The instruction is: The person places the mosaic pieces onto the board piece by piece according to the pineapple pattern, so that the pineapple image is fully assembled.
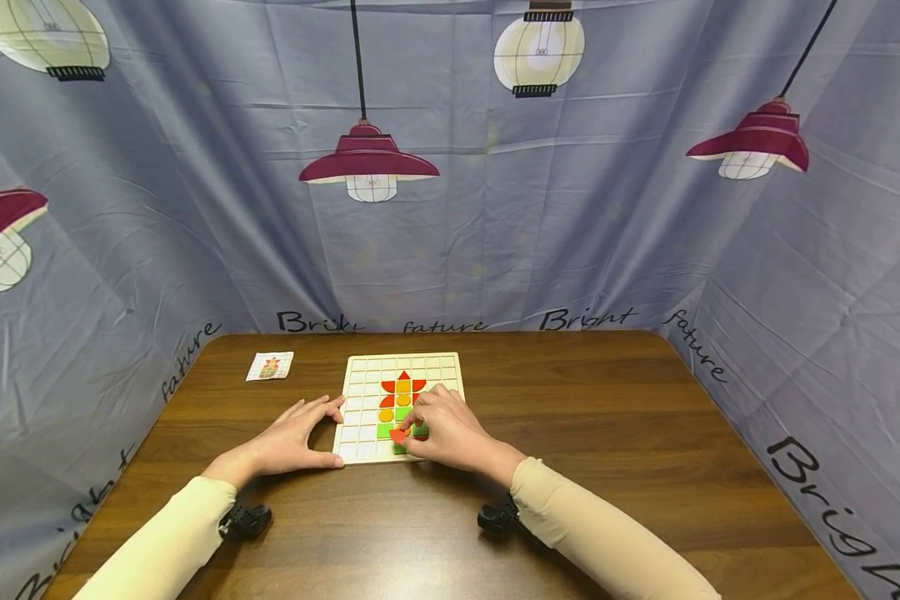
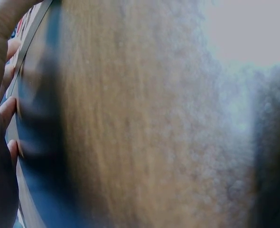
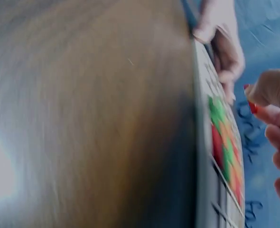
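Observation:
A pale square board (image 1: 361, 402) marked with a grid lies on the table, bearing a pattern of red, orange and green tiles (image 1: 403, 387). My right hand (image 1: 453, 429) pinches a small red tile (image 3: 252, 106) between thumb and index finger, over the lower part of the pattern. In the right wrist view that tile is held above the board's surface. My left hand (image 1: 288, 440) rests at the board's left edge, thumb at the near left corner and fingers spread farther up the side. The right hand covers part of the pattern's right side.
A small white card (image 1: 270, 367) printed with a similar coloured figure lies at the table's back left. The brown wooden table (image 1: 585, 400) reaches back to a grey-blue curtain (image 1: 450, 250) printed with lamps. Black wrist devices (image 1: 249, 521) sit under both sleeves.

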A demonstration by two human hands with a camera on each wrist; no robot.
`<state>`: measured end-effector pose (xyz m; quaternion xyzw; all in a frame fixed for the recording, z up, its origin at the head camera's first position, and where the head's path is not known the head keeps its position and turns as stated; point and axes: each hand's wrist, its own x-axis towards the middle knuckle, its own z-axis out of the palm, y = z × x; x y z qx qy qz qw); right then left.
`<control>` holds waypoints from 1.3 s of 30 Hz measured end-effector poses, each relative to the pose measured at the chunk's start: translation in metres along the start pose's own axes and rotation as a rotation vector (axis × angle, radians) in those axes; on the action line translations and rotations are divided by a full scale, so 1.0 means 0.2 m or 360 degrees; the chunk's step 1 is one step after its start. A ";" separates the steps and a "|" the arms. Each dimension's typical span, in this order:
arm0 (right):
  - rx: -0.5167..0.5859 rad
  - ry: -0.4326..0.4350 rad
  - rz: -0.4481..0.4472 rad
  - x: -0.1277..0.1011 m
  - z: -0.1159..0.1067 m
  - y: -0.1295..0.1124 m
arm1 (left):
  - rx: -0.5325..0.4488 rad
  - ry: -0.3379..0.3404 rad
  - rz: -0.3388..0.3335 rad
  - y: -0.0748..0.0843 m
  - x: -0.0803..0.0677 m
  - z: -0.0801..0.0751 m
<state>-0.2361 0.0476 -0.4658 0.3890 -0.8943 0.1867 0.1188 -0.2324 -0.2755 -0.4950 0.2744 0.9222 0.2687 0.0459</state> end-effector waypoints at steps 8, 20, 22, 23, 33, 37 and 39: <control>-0.0118 -0.0118 0.0108 0.05 0.14 -0.09 | -0.0013 -0.0011 -0.0003 0.00 0.00 0.00; -0.0094 -0.0045 0.0160 0.05 0.18 -0.09 | 0.0000 -0.0009 -0.0002 0.01 -0.01 -0.01; -0.0094 -0.0032 0.0155 0.06 0.18 -0.10 | 0.0000 -0.0009 -0.0005 0.01 -0.01 -0.01; -0.0099 -0.0029 0.0152 0.06 0.18 -0.11 | 0.0000 -0.0009 -0.0005 0.01 -0.02 -0.01; -0.0109 -0.0002 0.0230 0.06 0.18 -0.10 | -0.0005 -0.0013 -0.0009 0.02 -0.01 -0.01; -0.0060 0.0055 0.0279 0.02 0.10 -0.03 | -0.0039 -0.0015 -0.0015 0.01 -0.01 -0.01; -0.0047 0.0094 0.0303 -0.02 0.05 0.04 | -0.0065 0.0003 -0.0013 0.01 -0.02 -0.01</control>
